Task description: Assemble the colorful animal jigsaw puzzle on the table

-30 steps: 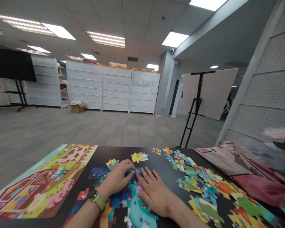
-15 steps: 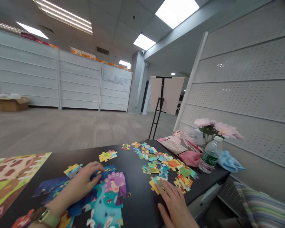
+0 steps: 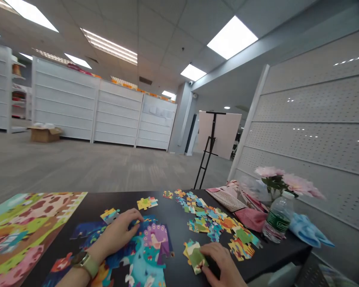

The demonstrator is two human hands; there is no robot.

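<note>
My left hand (image 3: 124,230), with a watch on its wrist, rests on the partly joined blue puzzle (image 3: 146,255). Its thumb and fingers are apart over the upper edge, near a purple peacock picture; I see nothing held. My right hand (image 3: 220,261) pinches a green and cream puzzle piece (image 3: 196,257) between thumb and fingers, low over the dark table. Another yellow piece (image 3: 186,252) shows partly from beneath it. Loose puzzle pieces (image 3: 211,215) lie in a heap beyond my right hand. Two small joined groups, one yellow (image 3: 147,203) and one yellow-blue (image 3: 109,215), lie beyond the puzzle.
A farm picture sheet (image 3: 44,223) covers the table's left side. On the right stand a water bottle (image 3: 277,219) and pink flowers (image 3: 296,185), beside a pink cloth bag (image 3: 248,217) and a blue cloth (image 3: 309,229). An easel (image 3: 208,155) stands behind the table.
My right hand's fingers have closed on the green and cream piece, which is now lifted and tilted. The left hand stays on the puzzle. The view has swung left and up.
</note>
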